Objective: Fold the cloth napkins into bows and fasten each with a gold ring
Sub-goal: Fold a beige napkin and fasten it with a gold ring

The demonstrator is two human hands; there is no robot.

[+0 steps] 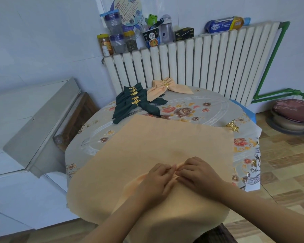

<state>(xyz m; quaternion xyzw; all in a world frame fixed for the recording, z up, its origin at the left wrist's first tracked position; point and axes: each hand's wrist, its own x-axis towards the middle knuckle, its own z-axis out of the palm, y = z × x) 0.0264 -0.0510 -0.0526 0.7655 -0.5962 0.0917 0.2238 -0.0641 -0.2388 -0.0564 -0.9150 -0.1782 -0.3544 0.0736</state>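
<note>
Flat peach napkin (pixel 165 137), perhaps pleated mid-front; loose gold ring (pixel 232 126) beside its right corner.

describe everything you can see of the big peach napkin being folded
The peach napkin is a large square of soft, matte cloth with zigzag-cut edges, spread flat over the floral tablecloth, its near edge hanging off the table. The left hand and right hand pinch a small ridge near its middle.
</note>
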